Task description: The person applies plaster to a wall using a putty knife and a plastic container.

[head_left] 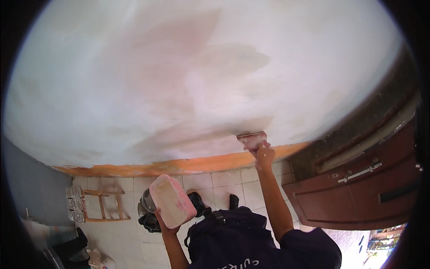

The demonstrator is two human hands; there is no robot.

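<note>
My right hand (265, 154) is closed around a wide, flat putty knife (252, 138), reddish and smeared with pale paste. Its broad edge meets the lower part of a white wall (304, 85), just above an orange strip (197, 165). Damp-looking darker patches spread over the wall's coating. At the lower left, my left hand (166, 223) grips a pink rectangular tub (187, 202) by its side and underneath. Whitish paste lies inside the tub, with smears on the rim. Some fingers of the left hand are hidden beneath it.
A small wooden stool or frame (105, 206) lies on the tiled floor (148, 251) at left, near a grey panel (40, 188). Below the tub are a dark bucket-like container and black plastic (150, 223). At right stands a brown door (345, 193) with a metal handle (360, 172).
</note>
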